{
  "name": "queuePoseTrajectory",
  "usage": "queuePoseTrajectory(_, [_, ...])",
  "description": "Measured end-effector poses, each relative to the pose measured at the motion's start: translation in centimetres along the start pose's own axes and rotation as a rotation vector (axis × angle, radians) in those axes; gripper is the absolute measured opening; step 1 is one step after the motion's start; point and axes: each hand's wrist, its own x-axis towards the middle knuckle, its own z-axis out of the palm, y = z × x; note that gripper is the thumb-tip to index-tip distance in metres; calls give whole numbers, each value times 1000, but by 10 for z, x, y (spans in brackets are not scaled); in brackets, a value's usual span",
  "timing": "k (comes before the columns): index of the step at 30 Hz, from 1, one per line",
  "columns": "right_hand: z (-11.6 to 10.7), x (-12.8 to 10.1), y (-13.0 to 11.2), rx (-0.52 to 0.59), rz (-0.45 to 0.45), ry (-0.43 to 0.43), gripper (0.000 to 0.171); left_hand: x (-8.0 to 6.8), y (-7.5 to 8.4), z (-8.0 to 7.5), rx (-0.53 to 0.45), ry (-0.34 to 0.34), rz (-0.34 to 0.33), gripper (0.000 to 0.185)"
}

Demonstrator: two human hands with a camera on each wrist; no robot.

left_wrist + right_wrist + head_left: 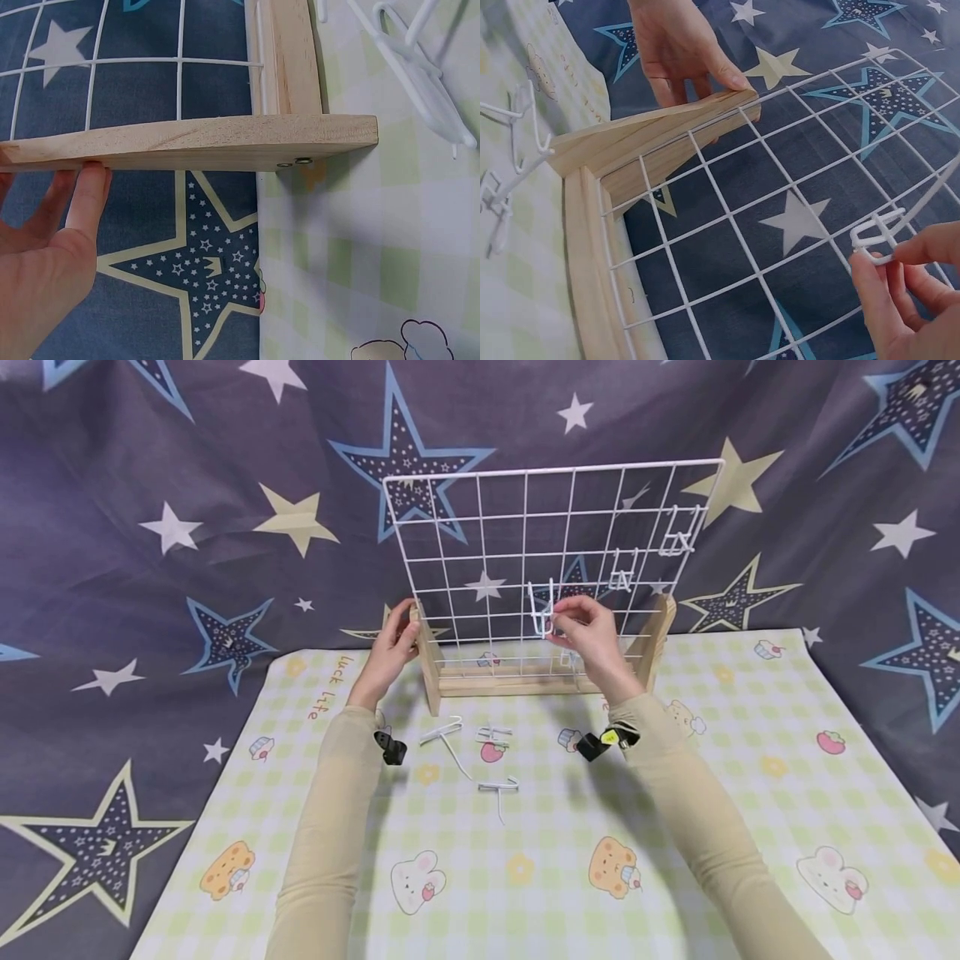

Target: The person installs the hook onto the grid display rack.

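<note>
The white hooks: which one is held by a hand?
The hook low on the grid, pinched by the right hand. Two others hang untouched further right; three lie on the mat.

The wire grid [525,539] stands upright in its wooden stand [525,681] and blocks any reach toward the star cloth [187,485] behind. Loose hooks [480,752] lie on the mat [750,793] between the two forearms. To the right of the right arm, bare mat leaves open passage.
</note>
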Motion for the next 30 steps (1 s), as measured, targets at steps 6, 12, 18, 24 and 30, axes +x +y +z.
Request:
queuePoseTrajectory(6, [-6, -5, 4, -35, -4, -3, 15, 0, 0, 4, -9, -2, 6, 52])
queuePoseTrajectory(12, [-15, -10, 3, -157, -15, -60, 19, 0, 1, 2, 4, -12, -4, 53])
queuePoseTrajectory(18, [-23, -15, -1, -214, -34, -101, 22, 12, -20, -6, 22, -11, 2, 54])
queuePoseTrajectory(24, [-31, -18, 1, -240, -70, -146, 22, 3, -3, -1, 23, 4, 13, 52])
queuePoseTrajectory(30, [-37, -20, 3, -274, -56, -146, 23, 0, 2, -2, 76, 12, 31, 51])
